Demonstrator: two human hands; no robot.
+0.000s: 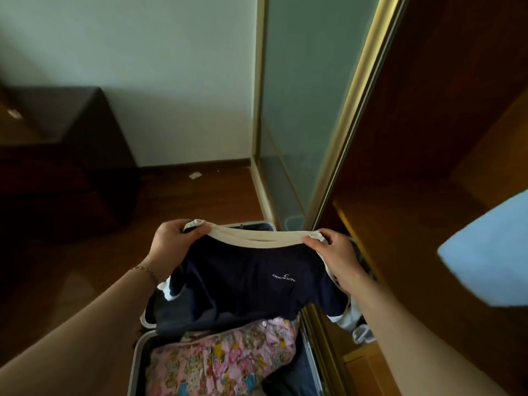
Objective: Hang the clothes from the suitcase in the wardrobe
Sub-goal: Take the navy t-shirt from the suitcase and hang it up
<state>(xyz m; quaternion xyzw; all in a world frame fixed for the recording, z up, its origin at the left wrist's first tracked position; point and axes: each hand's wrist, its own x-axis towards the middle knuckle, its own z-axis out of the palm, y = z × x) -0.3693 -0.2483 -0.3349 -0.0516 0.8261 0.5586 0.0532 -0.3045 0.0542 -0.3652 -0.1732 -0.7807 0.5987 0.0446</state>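
Left hand (168,241) and right hand (333,250), fingers curled, each pinching one end of the cream neckband of a navy T-shirt (245,284), held spread between them above the open suitcase (137,355); below the grip, a pink floral garment (217,358) in the suitcase; right of the grip, wardrobe (428,167) interior; beyond, frosted sliding door (303,95); small white chest lettering, white sleeve trim.

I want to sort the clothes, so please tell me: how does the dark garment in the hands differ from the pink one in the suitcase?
The navy shirt is plain dark with a cream collar; the floral garment is pink with a busy colourful print. The navy shirt is held up, spread between the left hand and the right hand; the floral garment lies bunched in the suitcase. Both are soft clothing.
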